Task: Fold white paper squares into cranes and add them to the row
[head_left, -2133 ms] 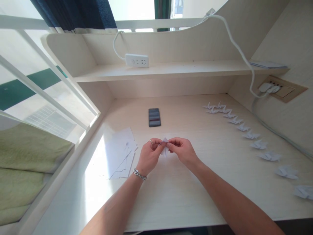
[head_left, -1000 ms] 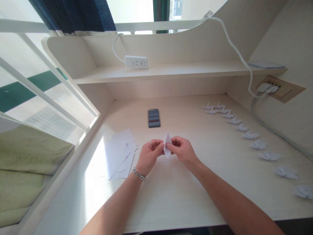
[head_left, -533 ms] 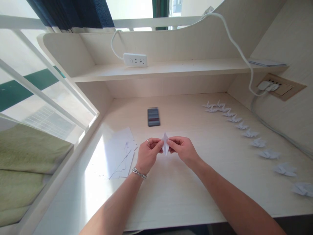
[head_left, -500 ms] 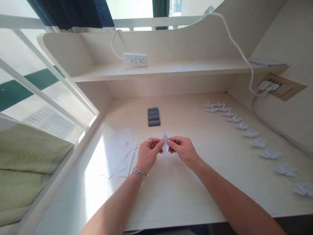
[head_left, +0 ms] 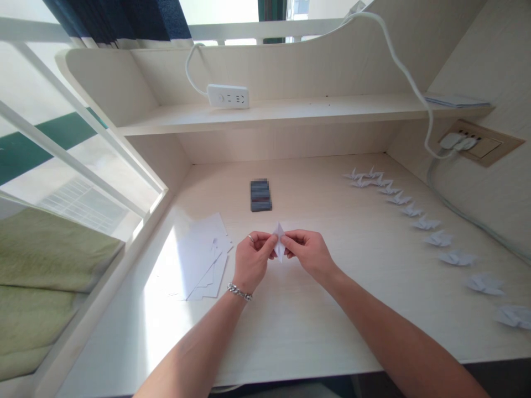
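A small white folded paper (head_left: 279, 251), shaped like a narrow diamond, is held upright over the middle of the desk. My left hand (head_left: 254, 257) pinches its left side between thumb and fingers; a ring and a chain bracelet are on this hand and wrist. On the other side, my right hand (head_left: 309, 251) grips the paper's right edge the same way. Both thumbs face me and nearly meet at the paper's centre. The fingertips behind the paper are partly hidden.
Loose white paper sheets (head_left: 199, 254) lie left of my hands. A dark blurred-out rectangular object (head_left: 260, 195) rests beyond them. Several folded paper cranes (head_left: 438, 239) curve along the desk's right side. A power strip (head_left: 228, 97) sits on the shelf; a white cable (head_left: 404, 69) hangs at right.
The folded paper has tilted slightly, and my thumbs have come a little closer together on it. The camera view has shifted slightly.
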A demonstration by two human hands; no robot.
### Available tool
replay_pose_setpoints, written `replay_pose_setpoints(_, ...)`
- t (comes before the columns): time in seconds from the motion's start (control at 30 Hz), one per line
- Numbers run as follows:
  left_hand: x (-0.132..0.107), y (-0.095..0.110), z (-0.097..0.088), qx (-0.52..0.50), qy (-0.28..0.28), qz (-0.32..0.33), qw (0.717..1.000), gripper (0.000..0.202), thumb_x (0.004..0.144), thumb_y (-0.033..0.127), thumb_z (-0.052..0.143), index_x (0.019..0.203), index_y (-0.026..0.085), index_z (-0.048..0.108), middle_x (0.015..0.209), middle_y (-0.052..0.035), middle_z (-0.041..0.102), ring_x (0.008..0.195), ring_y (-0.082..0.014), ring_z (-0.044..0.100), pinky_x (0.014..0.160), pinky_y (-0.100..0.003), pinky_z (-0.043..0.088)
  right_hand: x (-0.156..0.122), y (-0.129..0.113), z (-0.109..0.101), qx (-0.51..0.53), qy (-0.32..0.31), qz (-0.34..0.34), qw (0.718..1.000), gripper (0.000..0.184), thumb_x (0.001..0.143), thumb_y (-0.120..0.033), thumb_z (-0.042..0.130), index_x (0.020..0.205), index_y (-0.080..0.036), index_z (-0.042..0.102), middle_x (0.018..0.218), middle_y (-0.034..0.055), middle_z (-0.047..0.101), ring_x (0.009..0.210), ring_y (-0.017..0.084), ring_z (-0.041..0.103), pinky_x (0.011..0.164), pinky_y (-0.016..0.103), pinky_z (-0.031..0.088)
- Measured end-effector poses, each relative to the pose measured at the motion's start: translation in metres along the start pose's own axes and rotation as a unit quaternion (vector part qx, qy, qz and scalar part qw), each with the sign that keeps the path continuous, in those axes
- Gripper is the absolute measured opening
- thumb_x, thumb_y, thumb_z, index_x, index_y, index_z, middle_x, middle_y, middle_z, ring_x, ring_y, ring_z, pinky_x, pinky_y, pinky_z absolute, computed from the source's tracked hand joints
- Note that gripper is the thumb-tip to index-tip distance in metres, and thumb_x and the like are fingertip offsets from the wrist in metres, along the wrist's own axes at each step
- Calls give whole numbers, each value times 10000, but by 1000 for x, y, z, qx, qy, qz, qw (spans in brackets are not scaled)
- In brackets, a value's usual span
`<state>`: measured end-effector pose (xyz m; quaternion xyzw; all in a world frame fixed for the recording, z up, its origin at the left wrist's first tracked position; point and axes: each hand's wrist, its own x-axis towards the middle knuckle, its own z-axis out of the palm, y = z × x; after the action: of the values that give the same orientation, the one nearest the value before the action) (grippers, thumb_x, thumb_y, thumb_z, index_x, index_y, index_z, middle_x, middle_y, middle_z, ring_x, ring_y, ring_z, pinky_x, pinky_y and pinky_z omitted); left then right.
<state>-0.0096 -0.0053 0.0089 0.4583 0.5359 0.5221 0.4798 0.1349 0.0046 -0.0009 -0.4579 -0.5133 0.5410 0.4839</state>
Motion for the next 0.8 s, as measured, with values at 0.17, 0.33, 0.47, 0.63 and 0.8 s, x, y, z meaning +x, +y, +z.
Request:
replay_pose_setpoints(0.17, 1, -3, 0, -6, -3, -4, 1000, 297, 701, 405, 762, 747, 143, 631, 527, 6, 627, 481, -110, 571, 494, -220, 440, 0, 0, 1, -7, 12, 2, 1000, 265, 761, -408, 694, 828, -161, 760, 657, 38, 686, 575, 145, 601, 561, 281, 514)
replay_pose_setpoints(0.33, 3, -3, -2, -13, -52, -25, 998, 285, 695, 401, 765, 771, 138, 686, 580, -7, 651, 508, -111, 568, 516, -230, 451, 0, -2, -1, -7, 8, 11, 1000, 267, 755, -410, 698, 826, -161, 762, 646, 33, 679, 566, 138, 588, 556, 280, 501)
replay_pose_setpoints(0.47, 3, -1, -4, -11, -67, -44, 997, 266, 685, 393, 773, 737, 139, 714, 606, -21, 659, 527, -104, 551, 522, -223, 444, 1, -3, -7, -24, -40, 30, 998, 290, 777, -426, 673, 839, -158, 763, 624, 28, 657, 582, 141, 583, 580, 288, 497)
replay_pose_setpoints(0.63, 1, 0, -5, 7, -91, -55, 994, 223, 677, 358, 781, 710, 148, 714, 569, -11, 636, 519, -95, 532, 518, -208, 422, 2, -5, -13, -99, 2, -18, 995, 232, 756, -392, 691, 835, -184, 759, 820, 63, 715, 733, 190, 624, 636, 306, 492)
replay_pose_setpoints(0.8, -1, 1, -5, 31, -105, -53, 993, 222, 676, 358, 777, 694, 149, 705, 545, -8, 621, 508, -103, 524, 509, -213, 406, 2, -7, -13, -86, -3, -24, 996, 191, 728, -357, 718, 809, -188, 757, 826, 65, 727, 797, 217, 649, 723, 335, 501)
